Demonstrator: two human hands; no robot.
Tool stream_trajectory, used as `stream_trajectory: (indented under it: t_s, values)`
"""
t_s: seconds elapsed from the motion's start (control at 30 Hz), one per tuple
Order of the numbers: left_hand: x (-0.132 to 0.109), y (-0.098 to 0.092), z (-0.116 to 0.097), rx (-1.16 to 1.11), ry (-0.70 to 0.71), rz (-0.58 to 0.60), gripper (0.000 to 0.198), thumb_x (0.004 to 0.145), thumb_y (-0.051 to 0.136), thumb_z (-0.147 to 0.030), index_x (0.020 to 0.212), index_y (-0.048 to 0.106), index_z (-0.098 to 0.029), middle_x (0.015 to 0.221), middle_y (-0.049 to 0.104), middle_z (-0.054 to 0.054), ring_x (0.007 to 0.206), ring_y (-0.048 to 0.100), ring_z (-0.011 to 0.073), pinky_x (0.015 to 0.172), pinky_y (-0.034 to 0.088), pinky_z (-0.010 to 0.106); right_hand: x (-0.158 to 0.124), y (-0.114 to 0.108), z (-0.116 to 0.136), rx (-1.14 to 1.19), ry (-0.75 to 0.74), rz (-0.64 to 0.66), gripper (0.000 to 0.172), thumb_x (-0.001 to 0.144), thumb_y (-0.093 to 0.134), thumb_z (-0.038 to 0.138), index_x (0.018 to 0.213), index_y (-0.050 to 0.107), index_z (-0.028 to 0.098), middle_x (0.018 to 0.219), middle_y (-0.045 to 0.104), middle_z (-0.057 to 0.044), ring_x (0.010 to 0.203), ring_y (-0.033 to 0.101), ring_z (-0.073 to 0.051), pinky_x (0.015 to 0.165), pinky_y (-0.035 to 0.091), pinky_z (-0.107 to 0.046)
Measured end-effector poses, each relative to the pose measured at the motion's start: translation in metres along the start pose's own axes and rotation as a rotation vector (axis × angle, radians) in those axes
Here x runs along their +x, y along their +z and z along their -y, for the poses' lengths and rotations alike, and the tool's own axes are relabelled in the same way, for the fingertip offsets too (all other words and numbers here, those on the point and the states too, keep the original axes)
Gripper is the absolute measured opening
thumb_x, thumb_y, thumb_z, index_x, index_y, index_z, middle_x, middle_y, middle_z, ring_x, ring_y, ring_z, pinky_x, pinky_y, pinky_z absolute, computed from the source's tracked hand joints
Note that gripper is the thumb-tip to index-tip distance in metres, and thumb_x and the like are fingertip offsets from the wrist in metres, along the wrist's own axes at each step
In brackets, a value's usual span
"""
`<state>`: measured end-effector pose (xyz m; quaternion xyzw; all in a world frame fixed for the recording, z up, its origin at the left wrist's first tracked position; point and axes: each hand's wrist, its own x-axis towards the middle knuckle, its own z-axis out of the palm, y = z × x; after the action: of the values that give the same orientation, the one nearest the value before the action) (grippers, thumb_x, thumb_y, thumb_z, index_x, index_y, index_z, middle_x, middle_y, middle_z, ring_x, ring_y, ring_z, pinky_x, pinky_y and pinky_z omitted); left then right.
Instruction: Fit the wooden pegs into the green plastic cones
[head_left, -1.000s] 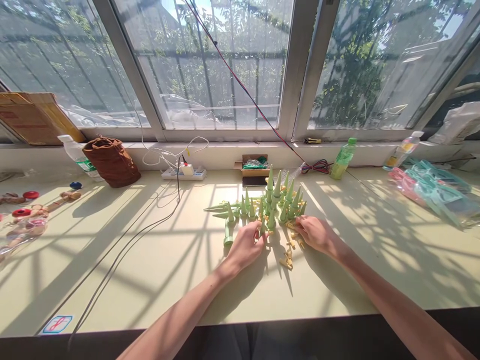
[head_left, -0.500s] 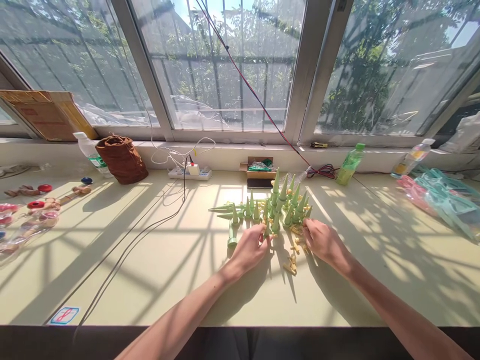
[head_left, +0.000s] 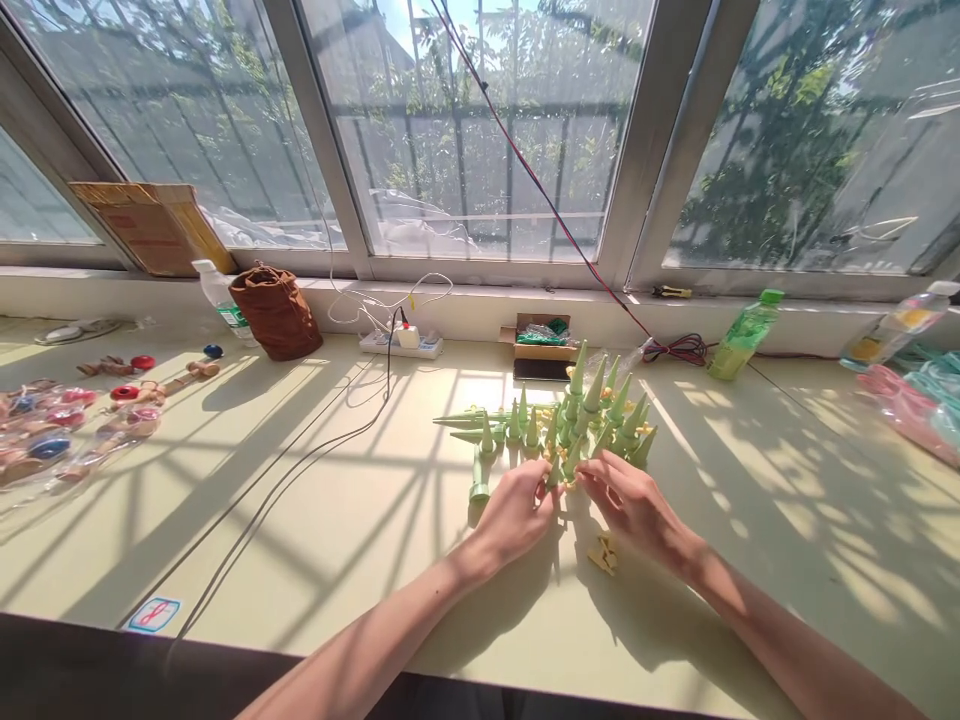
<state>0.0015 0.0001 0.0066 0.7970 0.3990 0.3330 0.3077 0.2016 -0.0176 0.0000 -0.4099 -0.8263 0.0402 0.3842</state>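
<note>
My L hand (head_left: 517,512) & R hand (head_left: 636,508) pinch one green cone (head_left: 556,470); most cones (head_left: 594,398) stand done at 12, few yellow pegs (head_left: 606,553) left at 6.

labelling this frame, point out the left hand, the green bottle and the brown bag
left hand (head_left: 517,512), head view, back of hand
green bottle (head_left: 739,338), head view, its body
brown bag (head_left: 276,315), head view, its front

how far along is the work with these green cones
A cluster of green plastic cones already stands upright on the pale table. The left hand pinches one more green cone at the cluster's front edge, with the right hand close beside it. Seemingly left: a few cones lying on their sides at the left and small yellow pieces loose by the right wrist.
</note>
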Motion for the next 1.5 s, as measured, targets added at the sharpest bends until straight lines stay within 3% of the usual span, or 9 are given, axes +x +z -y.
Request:
stream_trajectory:
  t_s: [0.17,0.43,0.73,0.97,1.5]
  values:
    - [-0.002,-0.002,-0.001,-0.022,-0.015,0.039,0.019,0.094,0.048,-0.025,0.077,0.049,-0.017,0.070,0.048,-0.001,0.060,0.039,0.0119,0.054,0.029,0.024,-0.007,0.004,0.004,0.132,0.086,-0.043,0.015,0.100,0.044,0.021,0.088,0.053,0.020,0.069,0.053,0.000,0.057,0.048,-0.014,0.052,0.040,-0.027]
    - [0.001,-0.003,0.001,-0.046,0.033,0.000,0.023,0.095,0.049,-0.027,0.075,0.046,-0.018,0.067,0.042,-0.003,0.058,0.035,0.0108,0.054,0.028,0.025,-0.008,0.007,0.006,0.149,0.094,-0.051,0.009,0.099,0.049,0.022,0.096,0.057,0.020,0.073,0.057,-0.002,0.058,0.052,-0.015,0.055,0.044,-0.029]
    - [0.004,-0.004,0.001,-0.069,0.071,-0.023,0.022,0.096,0.048,-0.029,0.079,0.053,-0.017,0.069,0.046,-0.001,0.060,0.040,0.0116,0.054,0.032,0.025,-0.001,0.001,0.002,0.137,0.143,-0.067,0.018,0.100,0.046,0.026,0.093,0.061,0.022,0.078,0.058,-0.005,0.063,0.055,-0.018,0.057,0.045,-0.032]
    - [0.005,-0.004,0.003,-0.069,0.070,-0.050,0.023,0.095,0.051,-0.030,0.077,0.053,-0.017,0.067,0.047,-0.001,0.058,0.039,0.0108,0.052,0.032,0.024,0.000,-0.002,0.001,0.110,0.176,-0.061,0.019,0.099,0.048,0.030,0.092,0.062,0.020,0.073,0.057,-0.004,0.062,0.053,-0.017,0.056,0.043,-0.030]
    - [0.007,-0.004,0.007,-0.060,0.045,-0.095,0.023,0.097,0.051,-0.037,0.092,0.060,-0.016,0.072,0.054,0.001,0.057,0.046,0.0113,0.052,0.035,0.024,0.002,-0.004,0.004,0.122,0.172,-0.088,0.017,0.098,0.049,0.029,0.089,0.061,0.020,0.071,0.058,-0.004,0.059,0.050,-0.016,0.055,0.041,-0.030]
